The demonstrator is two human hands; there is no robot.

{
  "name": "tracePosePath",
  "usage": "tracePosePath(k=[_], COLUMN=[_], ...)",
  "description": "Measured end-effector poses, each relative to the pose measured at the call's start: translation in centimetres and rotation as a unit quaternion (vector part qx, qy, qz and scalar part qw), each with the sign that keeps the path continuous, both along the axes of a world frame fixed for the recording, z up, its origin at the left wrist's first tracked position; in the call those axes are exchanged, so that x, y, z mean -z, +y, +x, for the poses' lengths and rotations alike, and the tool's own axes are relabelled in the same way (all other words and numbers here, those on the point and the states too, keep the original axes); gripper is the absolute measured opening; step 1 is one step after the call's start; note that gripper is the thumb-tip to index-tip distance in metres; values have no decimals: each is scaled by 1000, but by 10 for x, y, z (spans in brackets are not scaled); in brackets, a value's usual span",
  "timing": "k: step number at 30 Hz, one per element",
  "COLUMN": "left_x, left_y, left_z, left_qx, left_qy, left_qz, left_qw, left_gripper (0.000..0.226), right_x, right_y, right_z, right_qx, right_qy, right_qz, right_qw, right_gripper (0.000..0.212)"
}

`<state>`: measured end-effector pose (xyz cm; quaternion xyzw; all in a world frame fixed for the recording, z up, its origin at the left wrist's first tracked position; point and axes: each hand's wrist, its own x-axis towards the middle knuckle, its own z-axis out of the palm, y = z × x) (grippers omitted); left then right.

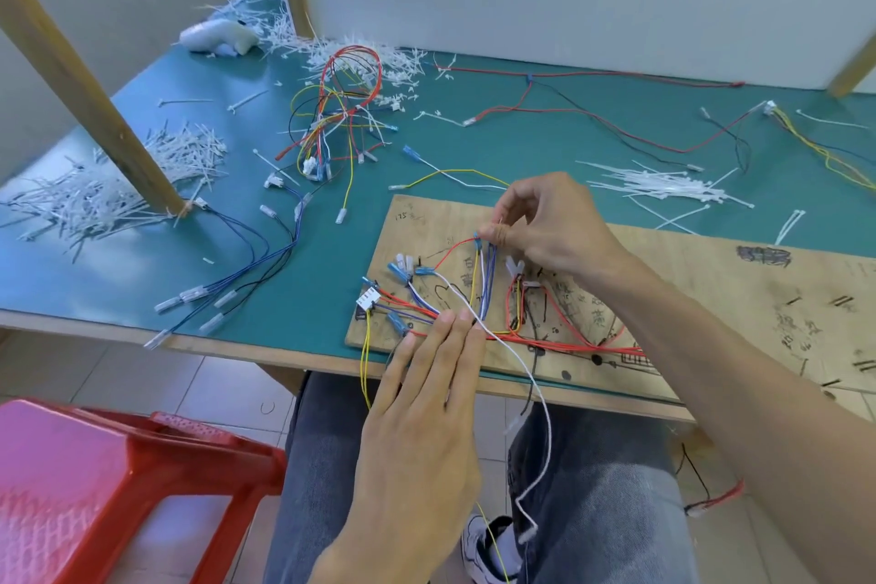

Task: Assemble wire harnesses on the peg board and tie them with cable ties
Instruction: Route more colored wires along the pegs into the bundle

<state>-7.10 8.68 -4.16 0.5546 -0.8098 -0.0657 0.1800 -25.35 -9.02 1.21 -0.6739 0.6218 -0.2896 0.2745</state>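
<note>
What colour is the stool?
Red, its top glaring pinkish: stool, lower left of the head view.

**Rough plywood, smooth plastic, matt table top**

The flat tan plywood peg board is matt and rough-grained, scribbled with dark ink. The thin plastic-sheathed coloured wires on it look smooth and slightly glossy. The teal table top is matt, edged in bare wood. The white translucent plastic cable ties gleam faintly. The red moulded plastic stool shines.

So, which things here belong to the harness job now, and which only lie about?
In use: peg board, wires, right hand pinching them, left hand pressing them, cable ties.
Lying about: red stool, white tie scraps, blue wire bundle.
</note>
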Motion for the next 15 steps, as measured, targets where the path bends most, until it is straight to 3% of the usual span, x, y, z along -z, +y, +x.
tracePosePath(k=[4,7,11,13,15], left_x=[-9,-20,-40,-51,-59], left_y=[0,-5,-34,-65,-97], left_z=[4,7,15,20,24], left_qx=[-26,-6,-78,-102,-98], left_qy=[84,94,178,134,32], left_qz=[25,5,-147,-163,-74], left_qw=[996,996,970,972,992], left_gripper=[82,71,24,16,22], right_x=[8,8,8,9,10], right_y=[-2,-4,-7,-8,-8], right_z=[-5,-9,-12,-11,-9], right_qx=[3,-3,-9,1,11], right_qy=[-10,-8,-7,-10,-8], right_qz=[-2,-2,14,14,12], right_qw=[1000,1000,1000,1000,1000], right_gripper=[21,18,10,7,5])
